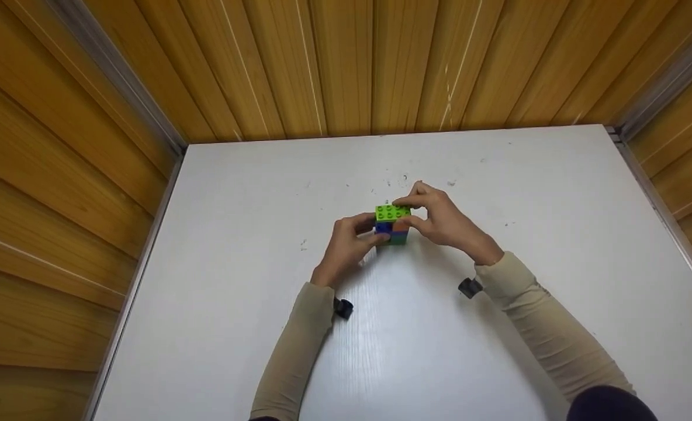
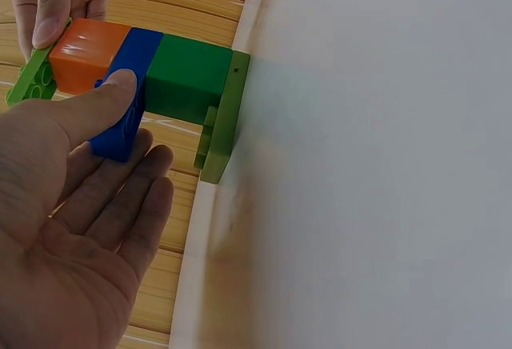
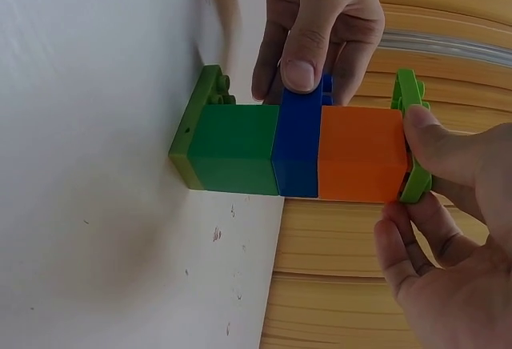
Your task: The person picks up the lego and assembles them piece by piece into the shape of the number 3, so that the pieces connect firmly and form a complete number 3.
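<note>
A stack of toy building bricks stands upright on the table. At the bottom is an olive-green plate (image 2: 227, 129), then a green brick (image 3: 236, 149), a longer blue brick (image 3: 298, 145) and an orange brick (image 3: 362, 153). The topmost piece is a lime-green studded plate (image 1: 384, 211); a narrow gap shows between it and the orange brick in the right wrist view. My left hand (image 1: 347, 241) pinches the overhanging end of the blue brick between thumb and fingers. From the other side, my right hand (image 1: 444, 217) grips the lime-green plate at its edges.
The white table (image 1: 235, 234) carries small dark marks around the stack. Ribbed wood-look walls (image 1: 346, 70) border it at the back and sides. A black wrist device (image 1: 343, 308) sits at the left cuff, and another black device (image 1: 470, 287) at the right cuff.
</note>
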Demonstrator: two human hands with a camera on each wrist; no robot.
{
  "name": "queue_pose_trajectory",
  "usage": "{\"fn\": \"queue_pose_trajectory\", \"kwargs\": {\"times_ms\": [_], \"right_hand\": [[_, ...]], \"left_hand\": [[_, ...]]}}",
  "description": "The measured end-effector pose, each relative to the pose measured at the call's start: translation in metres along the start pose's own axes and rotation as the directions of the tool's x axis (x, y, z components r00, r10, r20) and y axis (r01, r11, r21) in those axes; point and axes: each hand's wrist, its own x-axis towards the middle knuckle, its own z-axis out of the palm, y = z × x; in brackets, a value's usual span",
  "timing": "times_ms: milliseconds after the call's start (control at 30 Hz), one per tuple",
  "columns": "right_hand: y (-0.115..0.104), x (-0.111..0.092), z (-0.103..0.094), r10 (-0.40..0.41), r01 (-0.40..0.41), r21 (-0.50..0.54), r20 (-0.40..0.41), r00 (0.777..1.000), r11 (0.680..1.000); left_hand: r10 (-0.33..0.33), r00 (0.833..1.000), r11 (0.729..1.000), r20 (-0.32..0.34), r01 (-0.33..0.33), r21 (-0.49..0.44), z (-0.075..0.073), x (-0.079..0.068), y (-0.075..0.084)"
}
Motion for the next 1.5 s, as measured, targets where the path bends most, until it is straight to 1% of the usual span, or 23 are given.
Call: {"fn": "queue_pose_trajectory", "kwargs": {"times_ms": [233, 500, 800, 933, 1167, 1367, 1500], "right_hand": [[-0.001, 0.001, 0.001, -0.024, 0.024, -0.021, -0.003, 1.000, 0.999], [0.000, 0.002, 0.000, 0.002, -0.002, -0.016, 0.004, 1.000, 1.000], [0.005, 0.001, 0.004, 0.004, -0.004, 0.001, -0.033, 0.999, 1.000], [0.009, -0.001, 0.007, -0.006, 0.008, 0.033, -0.060, 0.998, 0.999], [0.019, -0.004, 0.015, -0.008, 0.022, 0.136, -0.101, 0.995, 0.991], [0.023, -0.004, 0.016, -0.023, 0.044, 0.163, -0.131, 0.991, 0.986], [0.029, -0.006, 0.019, -0.013, 0.038, 0.183, -0.138, 0.990, 0.982]], "left_hand": [[0.015, 1.000, 1.000, 0.001, -0.015, -0.003, 0.000, 0.000, -0.003], [0.011, 1.000, 1.000, 0.003, -0.011, 0.000, 0.000, 0.000, -0.002], [0.018, 1.000, 1.000, 0.002, -0.018, -0.021, 0.000, 0.000, -0.002], [0.027, 1.000, 0.999, 0.007, -0.027, -0.023, 0.001, 0.000, -0.002], [0.031, 0.999, 0.999, 0.006, -0.031, -0.007, 0.002, 0.000, -0.005], [0.024, 1.000, 1.000, -0.001, -0.024, 0.004, 0.002, 0.000, -0.004], [0.014, 1.000, 1.000, 0.001, -0.014, -0.001, 0.001, 0.000, -0.004]]}}
